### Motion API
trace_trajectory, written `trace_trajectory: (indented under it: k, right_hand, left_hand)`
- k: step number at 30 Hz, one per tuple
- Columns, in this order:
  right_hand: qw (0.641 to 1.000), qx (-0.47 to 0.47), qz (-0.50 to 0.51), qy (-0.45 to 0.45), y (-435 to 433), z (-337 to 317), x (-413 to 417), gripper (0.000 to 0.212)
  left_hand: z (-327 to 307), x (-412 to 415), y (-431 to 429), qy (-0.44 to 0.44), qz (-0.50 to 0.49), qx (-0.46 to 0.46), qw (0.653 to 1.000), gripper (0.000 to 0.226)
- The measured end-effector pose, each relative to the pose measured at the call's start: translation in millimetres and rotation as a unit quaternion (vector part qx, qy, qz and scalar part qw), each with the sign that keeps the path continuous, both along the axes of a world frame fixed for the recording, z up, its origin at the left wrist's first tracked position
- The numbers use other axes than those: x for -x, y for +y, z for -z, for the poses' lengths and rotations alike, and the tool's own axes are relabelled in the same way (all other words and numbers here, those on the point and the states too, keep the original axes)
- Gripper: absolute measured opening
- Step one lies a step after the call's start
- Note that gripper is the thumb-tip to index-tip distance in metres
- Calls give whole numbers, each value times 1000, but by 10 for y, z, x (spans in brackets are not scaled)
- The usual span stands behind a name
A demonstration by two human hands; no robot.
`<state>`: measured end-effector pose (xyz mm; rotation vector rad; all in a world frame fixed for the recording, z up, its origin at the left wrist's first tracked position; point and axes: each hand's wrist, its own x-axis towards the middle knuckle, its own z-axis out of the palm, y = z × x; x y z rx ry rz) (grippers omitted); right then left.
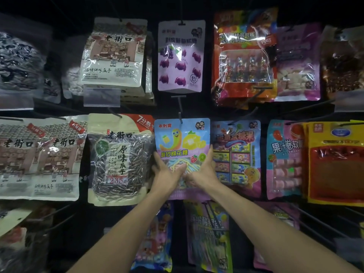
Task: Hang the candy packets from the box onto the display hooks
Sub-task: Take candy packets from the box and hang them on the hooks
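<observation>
Left hand [167, 172] and right hand [202, 170] each have their grip closed on the lower sides of the glossy blue-and-pink plastic candy packet [182, 138]. That likely keeps it level while its top meets the thin black metal display hook [180, 115].

On the blue candy packet [182, 138] held between left hand [167, 173] and right hand [203, 172]: 酸砂棉花糖, just above the fingers. Just left of the left hand, on the seed bag [120, 158]: 老街口, 原味瓜子, 235, plus 7分熟 in the red corner. Farther left of that hand, on the beige bags [37, 154]: 老街口 twice (small print too blurred). Well right of the right hand, on the pink packet [283, 154]: 果汁卷软, cut off at the edge.
</observation>
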<state>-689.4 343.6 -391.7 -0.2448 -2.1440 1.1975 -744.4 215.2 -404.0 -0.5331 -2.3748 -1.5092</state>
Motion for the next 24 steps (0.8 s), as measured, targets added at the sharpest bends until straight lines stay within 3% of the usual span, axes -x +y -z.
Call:
trace_trajectory:
  k: [6, 11, 17, 24]
  right_hand:
    - [999, -18, -25, 34, 124, 141, 78, 146]
    - [999, -10, -27, 19, 127, 138, 60, 143]
    - [999, -20, -18, 20, 39, 132, -72, 142]
    - [997, -72, 9, 19, 34, 134, -175, 141]
  left_hand:
    - [79, 40, 78, 11, -7, -23, 1000, 122]
    - [7, -73, 20, 30, -61, 38, 997, 123]
    - [18, -371, 19, 63, -114, 44, 991, 124]
    - [250, -648, 68, 84, -126, 246, 957, 92]
